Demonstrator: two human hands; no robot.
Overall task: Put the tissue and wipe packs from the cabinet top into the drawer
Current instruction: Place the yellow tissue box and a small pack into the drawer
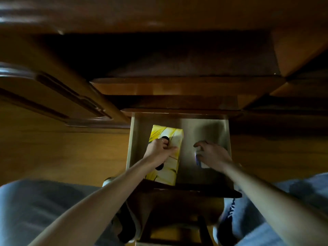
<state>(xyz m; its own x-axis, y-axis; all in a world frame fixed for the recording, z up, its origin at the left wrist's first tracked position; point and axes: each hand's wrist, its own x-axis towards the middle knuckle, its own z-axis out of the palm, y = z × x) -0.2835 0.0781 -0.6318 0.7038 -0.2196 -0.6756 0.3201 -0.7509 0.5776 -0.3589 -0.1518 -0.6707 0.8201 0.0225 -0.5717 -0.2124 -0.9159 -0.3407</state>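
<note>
Knees in blue jeans [40, 206] frame the open drawer [132, 139]. At 11 o'clock my left hand [158, 151] clamps the yellow tissue pack [170, 139], laying it along the wall to save room. At 1 o'clock my right hand [212, 153] curls over a small wipe pack [199, 158], apparently setting it alongside.

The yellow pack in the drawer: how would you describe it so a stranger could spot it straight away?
Find the open drawer pulled out of the wooden cabinet, between the person's knees. In its left half lies the yellow pack, long and rectangular, with the left hand on top of it. It is bright yellow with dark streaks, far larger than the small pale pack under the right hand.
</note>
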